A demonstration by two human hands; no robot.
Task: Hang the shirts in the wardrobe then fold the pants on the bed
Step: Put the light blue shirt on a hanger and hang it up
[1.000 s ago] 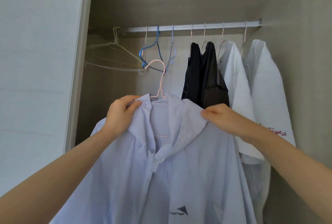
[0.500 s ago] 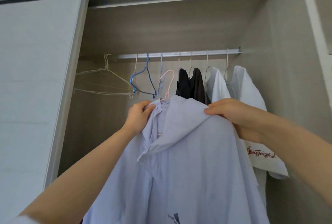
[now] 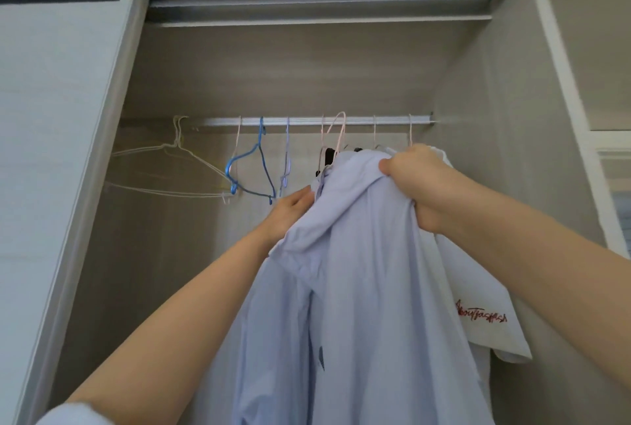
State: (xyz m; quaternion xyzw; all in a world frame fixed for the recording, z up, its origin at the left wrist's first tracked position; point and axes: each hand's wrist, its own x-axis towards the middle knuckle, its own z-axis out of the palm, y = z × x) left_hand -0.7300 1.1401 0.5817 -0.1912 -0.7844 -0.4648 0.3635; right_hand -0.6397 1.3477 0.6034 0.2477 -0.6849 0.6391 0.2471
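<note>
A pale blue shirt (image 3: 362,288) hangs from a pink hanger (image 3: 338,132) whose hook reaches the level of the silver wardrobe rail (image 3: 300,122). My left hand (image 3: 290,209) grips the shirt at its left shoulder, just below the collar. My right hand (image 3: 415,182) clutches a bunch of the shirt's fabric at its right shoulder, raised close under the rail. I cannot tell whether the hook sits over the rail or only in front of it. No pants or bed are in view.
Empty hangers sit on the rail: thin white wire ones (image 3: 170,158) at the left, a blue one (image 3: 252,165), a lilac one (image 3: 286,158). Dark garments (image 3: 328,155) and a white shirt with red lettering (image 3: 485,308) hang behind the blue shirt. The sliding door (image 3: 58,151) covers the left.
Both hands have lifted the shirt and its pink hanger upward and to the right, from below the rail to rail height. My view has tilted up.
</note>
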